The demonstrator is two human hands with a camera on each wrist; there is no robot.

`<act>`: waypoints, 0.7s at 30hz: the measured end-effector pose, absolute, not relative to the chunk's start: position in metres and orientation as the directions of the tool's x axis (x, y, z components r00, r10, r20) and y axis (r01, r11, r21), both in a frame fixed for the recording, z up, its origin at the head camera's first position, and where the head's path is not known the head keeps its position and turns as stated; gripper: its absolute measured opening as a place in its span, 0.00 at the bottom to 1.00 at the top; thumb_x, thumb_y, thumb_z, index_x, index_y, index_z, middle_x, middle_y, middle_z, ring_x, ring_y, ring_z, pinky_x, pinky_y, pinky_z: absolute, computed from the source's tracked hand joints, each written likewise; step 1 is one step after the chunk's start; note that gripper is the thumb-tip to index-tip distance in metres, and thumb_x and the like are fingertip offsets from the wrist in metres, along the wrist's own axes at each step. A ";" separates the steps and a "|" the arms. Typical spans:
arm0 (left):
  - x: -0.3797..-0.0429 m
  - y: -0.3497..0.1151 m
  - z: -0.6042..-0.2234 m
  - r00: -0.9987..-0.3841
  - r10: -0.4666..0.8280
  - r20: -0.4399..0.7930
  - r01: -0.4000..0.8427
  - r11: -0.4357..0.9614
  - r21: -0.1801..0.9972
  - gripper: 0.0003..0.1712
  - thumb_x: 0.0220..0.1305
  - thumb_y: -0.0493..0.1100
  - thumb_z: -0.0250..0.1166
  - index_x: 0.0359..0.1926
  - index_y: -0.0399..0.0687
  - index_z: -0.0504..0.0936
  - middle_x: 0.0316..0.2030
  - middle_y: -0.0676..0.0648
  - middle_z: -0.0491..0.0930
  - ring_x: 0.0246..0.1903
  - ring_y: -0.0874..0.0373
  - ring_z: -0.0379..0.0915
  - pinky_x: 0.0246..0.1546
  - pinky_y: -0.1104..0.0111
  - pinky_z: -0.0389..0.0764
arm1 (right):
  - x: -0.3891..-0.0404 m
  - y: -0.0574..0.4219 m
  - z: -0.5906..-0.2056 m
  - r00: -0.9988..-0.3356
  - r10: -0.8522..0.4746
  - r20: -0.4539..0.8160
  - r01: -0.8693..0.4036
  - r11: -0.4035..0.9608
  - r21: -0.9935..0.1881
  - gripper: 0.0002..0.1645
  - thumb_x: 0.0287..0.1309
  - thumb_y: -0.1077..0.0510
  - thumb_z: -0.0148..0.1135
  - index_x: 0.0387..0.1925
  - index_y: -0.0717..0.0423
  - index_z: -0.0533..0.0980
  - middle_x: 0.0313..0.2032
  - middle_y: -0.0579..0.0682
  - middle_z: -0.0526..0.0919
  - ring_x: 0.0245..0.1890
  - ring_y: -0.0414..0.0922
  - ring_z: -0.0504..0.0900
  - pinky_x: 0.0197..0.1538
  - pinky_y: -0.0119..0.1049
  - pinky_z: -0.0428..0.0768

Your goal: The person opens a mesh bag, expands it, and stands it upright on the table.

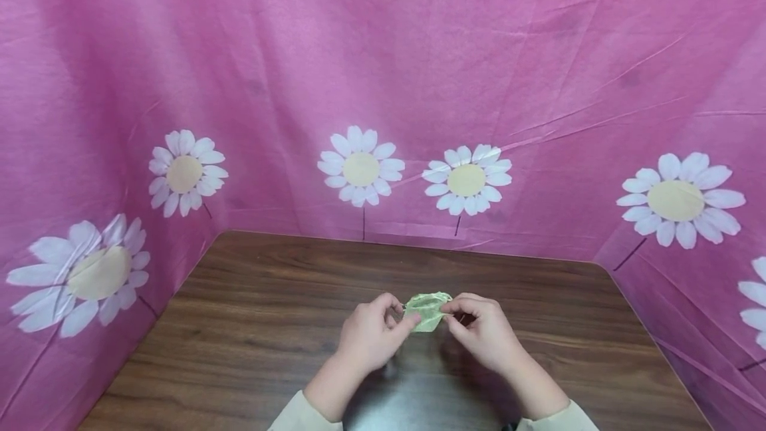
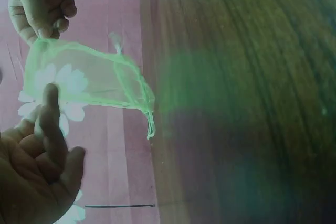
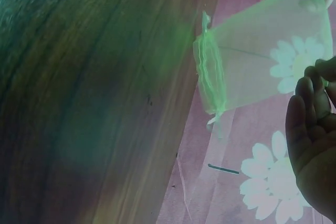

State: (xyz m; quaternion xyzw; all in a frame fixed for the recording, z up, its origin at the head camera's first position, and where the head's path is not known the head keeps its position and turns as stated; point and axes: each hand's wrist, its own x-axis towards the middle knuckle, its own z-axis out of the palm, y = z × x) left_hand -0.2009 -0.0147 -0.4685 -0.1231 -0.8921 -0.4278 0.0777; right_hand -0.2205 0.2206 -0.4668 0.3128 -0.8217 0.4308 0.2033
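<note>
Drawstring bag (image 1: 426, 318): pale green, sheer, ruffled mouth, cord ends showing at both sides. Spread between left hand (image 1: 372, 328) and right hand (image 1: 482, 330), above the table (image 1: 269, 285), mouth end away from both.

"How do your forearms (image 1: 329, 388) lie?"
"Both slant forward and inward, converging, with my wrists (image 1: 356, 359) bare."
"And your left hand (image 1: 371, 330)?"
"Its thumb reaches out straight toward my right hand (image 1: 486, 331), while the other fingers curl in a pinch."
"And that right hand?"
"Pinching too, my thumb tip near my bent index finger."
</note>
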 end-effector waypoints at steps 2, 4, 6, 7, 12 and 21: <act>-0.200 -0.013 -0.468 -0.964 0.167 0.206 0.265 0.575 0.774 0.23 0.64 0.64 0.73 0.44 0.51 0.86 0.21 0.65 0.77 0.18 0.70 0.71 0.23 0.69 0.73 | -0.221 0.221 -0.467 -0.722 -0.319 0.614 -0.685 0.449 -0.573 0.17 0.50 0.79 0.74 0.34 0.56 0.87 0.32 0.44 0.87 0.27 0.32 0.79 0.27 0.31 0.81; -0.200 -0.011 -0.469 -0.964 0.177 0.196 0.262 0.534 0.804 0.22 0.63 0.60 0.75 0.46 0.49 0.88 0.21 0.64 0.77 0.18 0.70 0.70 0.23 0.70 0.72 | -0.221 0.222 -0.468 -0.722 -0.304 0.621 -0.682 0.462 -0.567 0.17 0.50 0.79 0.75 0.33 0.55 0.87 0.32 0.44 0.87 0.28 0.32 0.79 0.28 0.31 0.81; -0.201 -0.007 -0.472 -0.962 0.176 0.209 0.269 0.477 0.836 0.17 0.65 0.53 0.75 0.46 0.46 0.89 0.22 0.62 0.78 0.18 0.71 0.69 0.22 0.71 0.72 | -0.221 0.222 -0.469 -0.722 -0.300 0.624 -0.681 0.469 -0.563 0.16 0.50 0.78 0.75 0.33 0.55 0.87 0.32 0.45 0.87 0.28 0.32 0.80 0.29 0.30 0.81; -0.201 -0.006 -0.473 -0.960 0.167 0.224 0.277 0.451 0.848 0.14 0.66 0.49 0.75 0.45 0.44 0.90 0.22 0.61 0.79 0.19 0.71 0.69 0.22 0.71 0.73 | -0.221 0.222 -0.469 -0.724 -0.298 0.622 -0.678 0.470 -0.565 0.16 0.50 0.78 0.75 0.33 0.55 0.87 0.32 0.45 0.87 0.28 0.33 0.80 0.29 0.30 0.82; -0.203 0.000 -0.477 -0.951 0.116 0.288 0.310 0.415 0.856 0.03 0.65 0.38 0.75 0.38 0.42 0.91 0.25 0.57 0.84 0.22 0.72 0.70 0.24 0.73 0.75 | -0.218 0.222 -0.472 -0.773 -0.263 0.577 -0.622 0.496 -0.606 0.13 0.48 0.75 0.78 0.28 0.56 0.86 0.30 0.41 0.86 0.27 0.32 0.80 0.29 0.30 0.81; -0.201 0.007 -0.474 -0.955 0.056 0.290 0.277 0.512 0.813 0.04 0.61 0.37 0.78 0.31 0.49 0.91 0.23 0.59 0.84 0.19 0.72 0.67 0.23 0.72 0.71 | -0.212 0.220 -0.472 -0.908 -0.222 0.356 -0.419 0.436 -0.796 0.14 0.46 0.69 0.83 0.24 0.52 0.84 0.25 0.42 0.85 0.25 0.34 0.78 0.28 0.30 0.81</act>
